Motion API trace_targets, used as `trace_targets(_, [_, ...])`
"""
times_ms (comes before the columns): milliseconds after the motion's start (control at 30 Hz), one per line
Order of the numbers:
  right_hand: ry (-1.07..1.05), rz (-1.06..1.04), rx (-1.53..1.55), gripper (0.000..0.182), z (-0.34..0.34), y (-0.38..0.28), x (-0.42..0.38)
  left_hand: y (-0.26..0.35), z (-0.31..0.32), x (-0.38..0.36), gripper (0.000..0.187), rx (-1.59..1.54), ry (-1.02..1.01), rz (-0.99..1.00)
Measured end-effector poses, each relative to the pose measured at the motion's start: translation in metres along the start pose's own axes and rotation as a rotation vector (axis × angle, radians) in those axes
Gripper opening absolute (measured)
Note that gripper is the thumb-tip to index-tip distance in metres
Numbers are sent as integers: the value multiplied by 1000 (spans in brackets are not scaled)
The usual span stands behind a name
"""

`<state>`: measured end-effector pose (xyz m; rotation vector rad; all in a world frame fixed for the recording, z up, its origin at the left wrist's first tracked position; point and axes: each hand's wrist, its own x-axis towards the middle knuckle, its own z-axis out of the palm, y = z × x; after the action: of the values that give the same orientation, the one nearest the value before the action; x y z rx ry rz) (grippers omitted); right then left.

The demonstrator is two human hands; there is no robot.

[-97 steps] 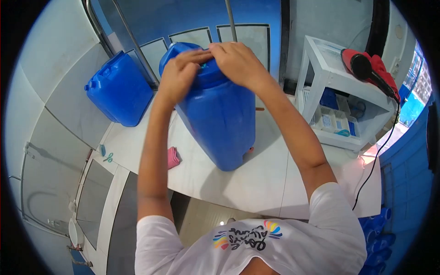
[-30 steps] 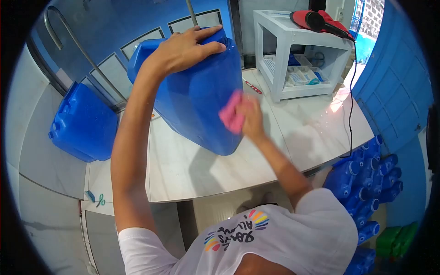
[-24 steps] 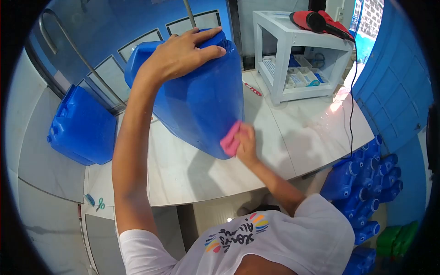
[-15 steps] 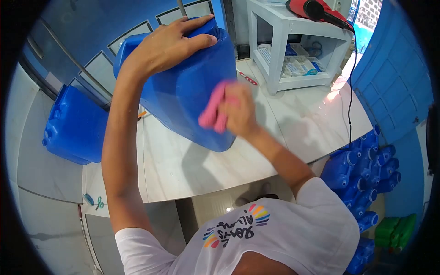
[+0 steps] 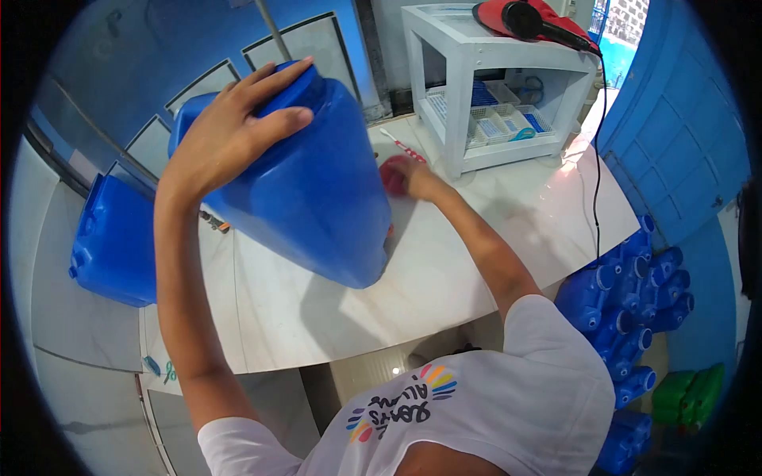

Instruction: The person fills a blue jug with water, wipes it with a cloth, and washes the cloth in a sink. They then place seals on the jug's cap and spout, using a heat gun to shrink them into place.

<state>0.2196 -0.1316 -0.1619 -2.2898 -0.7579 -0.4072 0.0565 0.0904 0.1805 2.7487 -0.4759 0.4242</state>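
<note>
A large blue jug [image 5: 317, 190] stands tilted on the white table [image 5: 278, 317]. My left hand [image 5: 238, 131] grips its top around the neck, thumb and fingers spread over it. To the right of the jug, my right hand [image 5: 418, 178] is closed on a red object [image 5: 392, 176], which is blurred and partly hidden by the fingers. A red-and-white brush [image 5: 406, 148] lies just beyond that hand. Something small and orange shows at the jug's right edge.
A second blue jug [image 5: 119, 242] is at the left. A white shelf [image 5: 456, 103] holds baskets, with a red-and-black dryer [image 5: 528, 20] on top and its cord hanging down. Scissors [image 5: 170, 371] lie at the front left. Blue containers [image 5: 587, 297] and green ones [image 5: 686, 397] stand at the right.
My right hand has moved away from the jug's side toward the back of the table; the pink cloth it held no longer shows clearly. The jug has turned and shifted left with my left hand.
</note>
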Motion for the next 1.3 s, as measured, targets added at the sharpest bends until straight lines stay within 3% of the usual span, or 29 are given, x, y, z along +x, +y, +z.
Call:
trace_targets(33, [-271, -46, 211, 21, -5, 2, 5, 0, 0, 1, 68, -1, 5, 3])
trace_targets(67, [-362, 94, 32, 21, -20, 10, -7, 0, 0, 1, 68, 11, 6, 5])
trace_targets(133, [-527, 108, 514, 23, -99, 17, -19, 4, 0, 2, 70, 17, -3, -13])
trace_targets(200, [-445, 517, 648, 21, -165, 53, -20, 4, -1, 5, 72, 22, -13, -4])
trace_targets(267, [-171, 436, 182, 28, -191, 89, 6, 6, -1, 7, 78, 8, -40, 0])
trace_targets(300, [-176, 435, 186, 28, -182, 115, 20, 7, 0, 7, 78, 10, -43, -5])
trace_targets(367, [-141, 45, -364, 37, -144, 165, 55, 10, -3, 10, 82, 16, -58, 15])
trace_targets(400, [-135, 30, -359, 37, -143, 165, 65, 10, -4, 9, 84, 24, -67, -5])
trace_targets(467, [-398, 105, -569, 46, -137, 156, 81, 12, -3, 9, 85, 22, -55, -27])
trace_targets(567, [-530, 126, -545, 45, -134, 164, 91, 15, -2, 9, 88, 32, -65, -62])
trace_targets(700, [-353, -8, -494, 39, -110, 207, 95, 21, 0, 9, 88, -21, -73, -98])
trace_targets(767, [-201, 189, -71, 32, -115, 216, 106, 25, 1, 11, 87, -44, -69, -131])
trace_targets(800, [22, 164, 138, 29, -120, 220, 97, 25, 3, 11, 94, -6, -41, -165])
trace_targets(833, [23, 161, 135, 29, -131, 211, 87, 22, 5, 7, 94, -7, -37, -164])
trace_targets(900, [299, 454, 1029, 28, -164, 178, 60, 19, 8, -2, 81, 362, 238, -29])
trace_targets(933, [363, 414, 1194, 28, -170, 172, 50, 33, 15, -5, 81, 361, 241, -28])
trace_targets(1000, [419, 342, 1247, 31, -184, 157, 35, 69, 38, -10, 56, 703, 712, 157])
trace_targets(1067, [468, 280, 1292, 33, -198, 129, 9, 110, 78, -10, 42, 425, 769, 357])
trace_targets(1100, [461, 306, 952, 34, -207, 104, -4, 125, 104, -3, 36, 277, 672, 427])
trace_targets(1133, [443, 323, 611, 35, -215, 78, -16, 151, 127, 0, 32, 138, 554, 367])
trace_targets(1200, [547, 101, 405, 41, -220, 24, -40, 182, 168, 19, 32, -373, 374, 74])
trace_targets(1300, [517, -77, 422, 48, -221, -47, -68, 180, 208, 50, 46, -686, 340, -80])
